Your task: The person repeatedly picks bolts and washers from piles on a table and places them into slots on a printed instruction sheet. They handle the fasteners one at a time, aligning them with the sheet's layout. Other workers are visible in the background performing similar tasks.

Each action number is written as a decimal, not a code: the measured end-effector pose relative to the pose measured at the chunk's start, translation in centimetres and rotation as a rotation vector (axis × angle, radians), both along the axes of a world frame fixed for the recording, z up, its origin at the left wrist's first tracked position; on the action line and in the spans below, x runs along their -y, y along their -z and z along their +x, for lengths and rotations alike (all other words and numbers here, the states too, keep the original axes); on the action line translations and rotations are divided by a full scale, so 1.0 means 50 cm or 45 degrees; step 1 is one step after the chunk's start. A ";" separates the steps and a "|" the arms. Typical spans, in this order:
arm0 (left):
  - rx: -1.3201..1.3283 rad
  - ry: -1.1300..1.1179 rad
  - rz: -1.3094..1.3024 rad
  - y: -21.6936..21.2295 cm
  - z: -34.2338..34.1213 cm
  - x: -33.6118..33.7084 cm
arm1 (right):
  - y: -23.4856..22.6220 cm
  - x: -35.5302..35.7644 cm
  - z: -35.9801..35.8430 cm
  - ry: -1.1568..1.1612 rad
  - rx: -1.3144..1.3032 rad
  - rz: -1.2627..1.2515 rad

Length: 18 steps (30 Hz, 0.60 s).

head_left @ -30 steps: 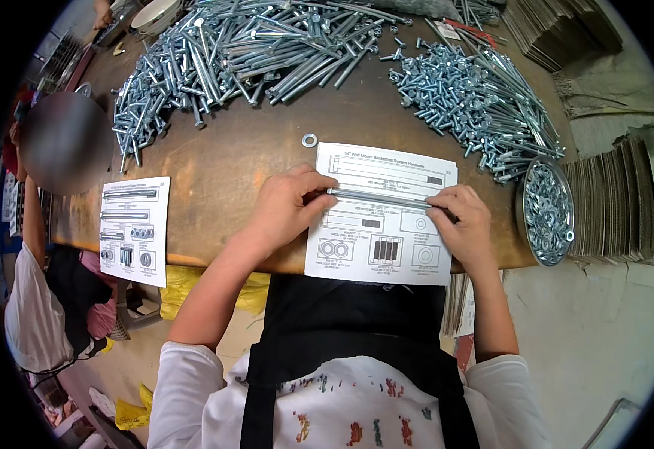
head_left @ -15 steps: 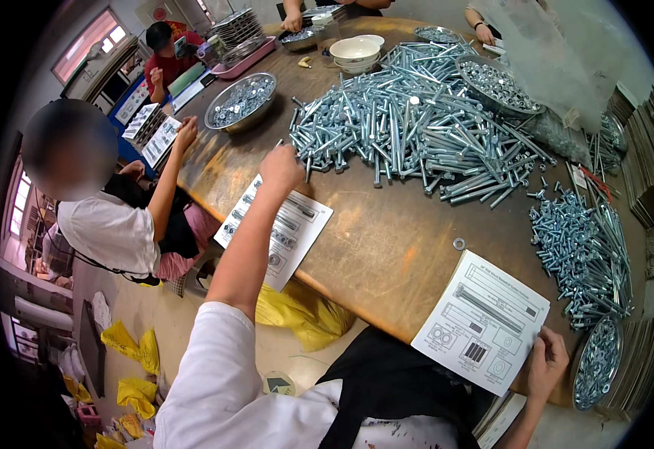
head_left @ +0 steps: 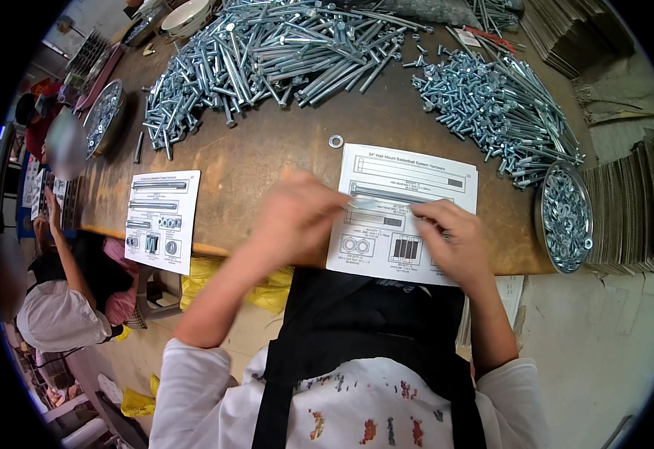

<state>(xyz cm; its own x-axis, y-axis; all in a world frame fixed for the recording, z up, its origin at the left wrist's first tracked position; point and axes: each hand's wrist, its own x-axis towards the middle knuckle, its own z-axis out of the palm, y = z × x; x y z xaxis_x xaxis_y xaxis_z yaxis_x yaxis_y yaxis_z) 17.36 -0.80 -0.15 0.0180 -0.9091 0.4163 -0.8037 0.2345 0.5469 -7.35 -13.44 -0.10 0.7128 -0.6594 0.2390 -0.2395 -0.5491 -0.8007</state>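
A white printed card point(head_left: 409, 166) with line drawings of fasteners lies at the table's front edge before me. Across its upper half runs a long grey bolt shape point(head_left: 379, 192); I cannot tell whether it is real or printed. My left hand point(head_left: 293, 217) is smeared by motion at the card's left edge, its fingers pointing right. Over the card's right half my right hand point(head_left: 454, 236) is closed, fingertips pinched near the bolt shape's right end. A pale streak shows between the two hands, too blurred to name. Just above the card lies a washer point(head_left: 336, 141).
A heap of long bolts point(head_left: 267, 56) covers the far table, with shorter bolts point(head_left: 476, 105) at the right. A bowl of washers point(head_left: 566, 217) stands at the right edge by stacked cardboard point(head_left: 634, 209). Another printed card point(head_left: 162, 254) lies left, near a co-worker's arm point(head_left: 72, 247).
My left hand has come back from the bolt heap's near left edge to the card. My right hand has moved from the card's right edge onto its face. The view has swung right.
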 end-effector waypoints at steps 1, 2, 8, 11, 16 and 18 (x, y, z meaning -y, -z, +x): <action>0.067 0.066 0.009 0.023 -0.036 0.011 | 0.000 -0.014 0.017 -0.053 -0.022 0.047; 0.129 0.129 0.016 0.039 -0.060 0.017 | 0.000 -0.023 0.027 -0.109 -0.049 0.090; -0.105 -0.164 0.082 0.049 -0.057 -0.006 | 0.058 -0.031 0.036 -0.062 -0.079 -0.322; -0.230 -0.122 0.217 0.068 -0.038 -0.023 | 0.066 -0.032 0.031 -0.015 -0.081 -0.300; -0.392 -0.103 0.320 0.058 -0.038 -0.019 | 0.080 -0.024 0.038 -0.060 0.007 -0.428; -0.340 -0.097 0.244 0.062 -0.035 -0.017 | 0.071 -0.027 0.044 -0.060 -0.011 -0.445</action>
<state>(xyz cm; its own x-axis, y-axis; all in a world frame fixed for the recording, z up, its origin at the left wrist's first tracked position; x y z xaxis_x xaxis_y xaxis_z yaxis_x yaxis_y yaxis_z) 15.61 0.03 -3.23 0.1744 -0.9621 0.2095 -0.6373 0.0519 0.7689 -5.16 -12.10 -3.66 0.7434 -0.5052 0.4384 -0.2135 -0.8004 -0.5602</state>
